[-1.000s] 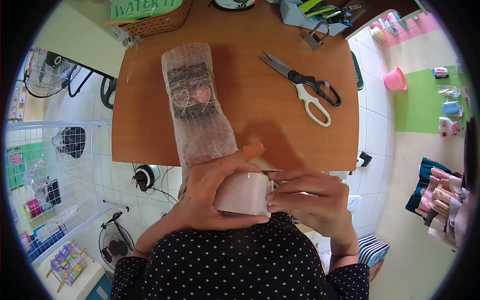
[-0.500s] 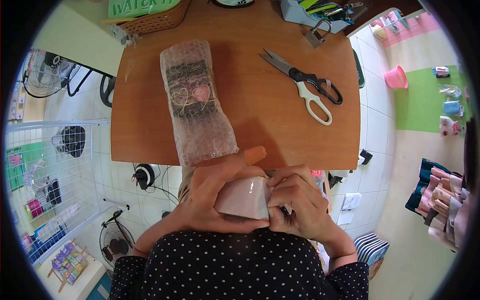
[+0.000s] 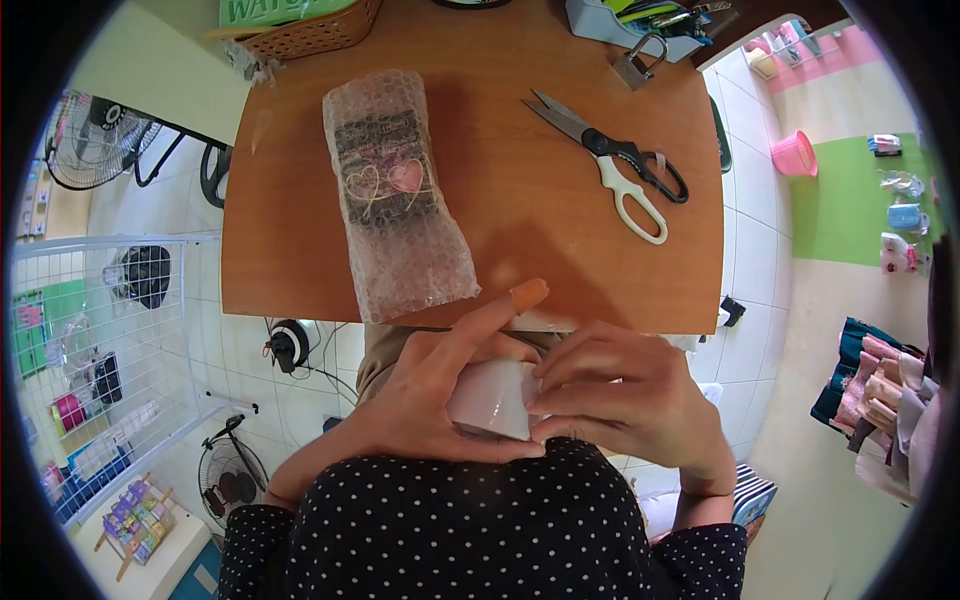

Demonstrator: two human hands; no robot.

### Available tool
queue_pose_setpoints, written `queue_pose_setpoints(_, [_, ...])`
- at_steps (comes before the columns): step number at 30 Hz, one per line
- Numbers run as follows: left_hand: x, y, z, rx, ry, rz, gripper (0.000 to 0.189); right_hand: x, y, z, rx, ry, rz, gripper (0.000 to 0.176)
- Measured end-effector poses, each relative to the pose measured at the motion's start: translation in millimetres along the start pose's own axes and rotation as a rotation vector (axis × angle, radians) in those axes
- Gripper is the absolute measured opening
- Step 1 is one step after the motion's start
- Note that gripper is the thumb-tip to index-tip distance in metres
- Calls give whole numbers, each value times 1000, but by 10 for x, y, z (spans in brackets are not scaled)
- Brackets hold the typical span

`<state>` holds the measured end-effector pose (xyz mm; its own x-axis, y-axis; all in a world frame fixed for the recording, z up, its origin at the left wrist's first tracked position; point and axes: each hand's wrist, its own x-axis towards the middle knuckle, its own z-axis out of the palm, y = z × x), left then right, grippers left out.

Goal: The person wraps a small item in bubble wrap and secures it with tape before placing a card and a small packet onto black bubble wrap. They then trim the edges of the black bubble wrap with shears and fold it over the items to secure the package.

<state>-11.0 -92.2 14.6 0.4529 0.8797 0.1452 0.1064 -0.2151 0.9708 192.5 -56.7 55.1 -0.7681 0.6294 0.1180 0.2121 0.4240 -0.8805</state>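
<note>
At six o'clock, the left grip (image 3: 425,398) clasps a glossy, pale object (image 3: 492,400); the right grip (image 3: 635,390) touches it, closure unclear.

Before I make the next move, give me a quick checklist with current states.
1. Left hand gripping the white object: ok.
2. Right hand fingertips at the white object's side: ok.
3. What the right fingertips pinch, if anything: cannot tell; the fingers hide it.
4. Scissors closed: not ok; blades slightly apart, on the desk.
5. Bubble-wrapped package well back from the desk's front edge: not ok; its near end reaches that edge.
</note>
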Motion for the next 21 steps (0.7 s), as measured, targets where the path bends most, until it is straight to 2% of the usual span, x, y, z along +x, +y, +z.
queue_pose_setpoints(4, [-2, -50, 15, 16, 18, 33, 96, -20, -106, 19, -181, -85, 51, 15])
queue_pose_setpoints(7, [-3, -51, 9, 36, -2, 19, 95, -46, -66, 141, -253, -38, 6, 16])
queue_pose_setpoints(9, [-16, -47, 12, 11, -48, -78, 94, -13, -26, 189, -259, -30, -3, 18])
queue_pose_setpoints(11, [-29, -72, 1, 49, -62, -64, 94, -31, 33, 244, -264, -22, -11, 20])
queue_pose_setpoints(16, [-23, -35, -14, 243, -58, 28, 94, -135, 220, 398, -36, 107, 2, 19])
queue_pose_setpoints(20, [-42, -92, 5, 236, -87, 1, 93, -149, 195, 342, 37, 110, 53, 18])
queue_pose_setpoints(21, [-43, -91, 0, 250, -103, -3, 93, -139, 178, 276, 99, 44, 111, 17])
